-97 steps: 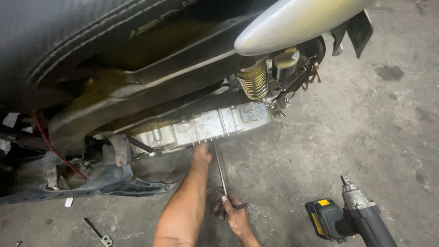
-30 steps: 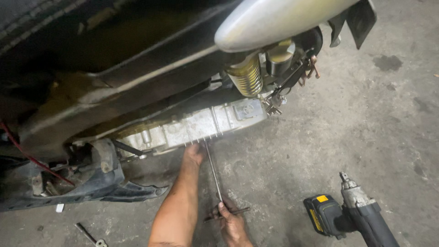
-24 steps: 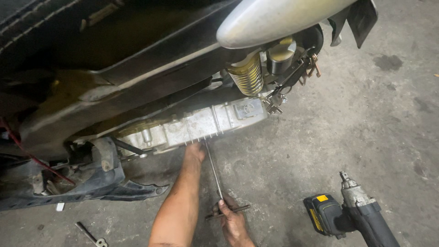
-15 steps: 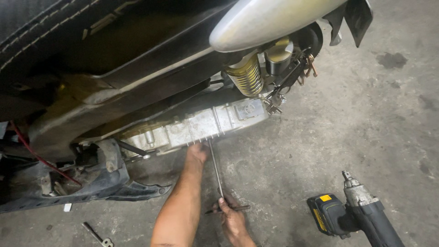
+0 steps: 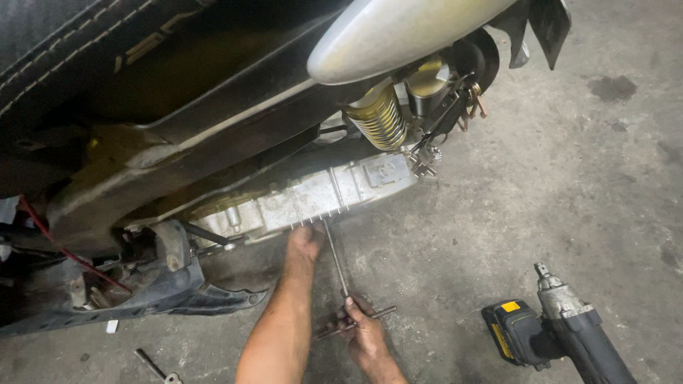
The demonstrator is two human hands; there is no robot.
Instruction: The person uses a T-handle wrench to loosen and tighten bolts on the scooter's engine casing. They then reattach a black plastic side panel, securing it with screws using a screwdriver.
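A scooter leans over me, its silver engine cover (image 5: 313, 203) low above the concrete floor. My left hand (image 5: 306, 243) reaches up under the cover's lower edge and touches it beside the tool's tip. My right hand (image 5: 364, 334) is closed on the cross handle of a long T-handle wrench (image 5: 336, 257), whose thin shaft runs up to the underside of the cover.
A cordless impact wrench (image 5: 562, 331) with a black and yellow battery lies on the floor at the right. A small wrench (image 5: 153, 366) lies at the bottom left. A gold rear shock spring (image 5: 377, 117), black body panels (image 5: 142, 295) and a red wire (image 5: 57, 245) crowd the left.
Both hands stay on the engine cover and the T-handle. The view has shifted slightly; the handle's cross bar looks a little turned.
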